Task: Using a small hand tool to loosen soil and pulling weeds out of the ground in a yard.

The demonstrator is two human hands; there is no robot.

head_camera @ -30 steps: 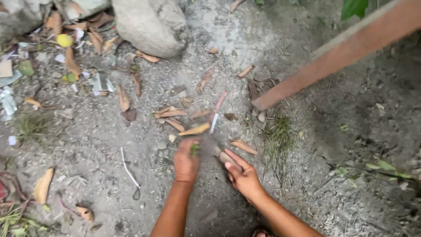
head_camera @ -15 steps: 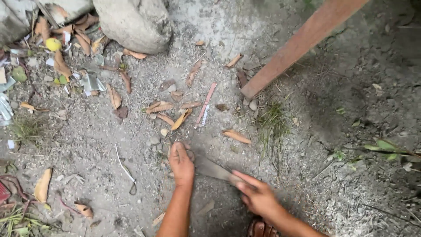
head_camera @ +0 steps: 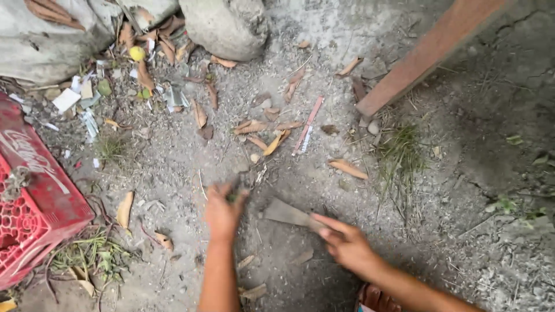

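While right hand (head_camera: 347,245) grips blade (head_camera: 286,212), left hand (head_camera: 222,211) fisted

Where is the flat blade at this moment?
In the head view the blade lies low on the gravel ground, a little below centre, held by the right hand, with the left hand just to its left.

Place: outdoor yard (bare, gravelly ground (head_camera: 173,167))
Evidence: dry leaves (head_camera: 254,127), grass tuft (head_camera: 399,156), boulder (head_camera: 225,26), red plastic crate (head_camera: 34,202)
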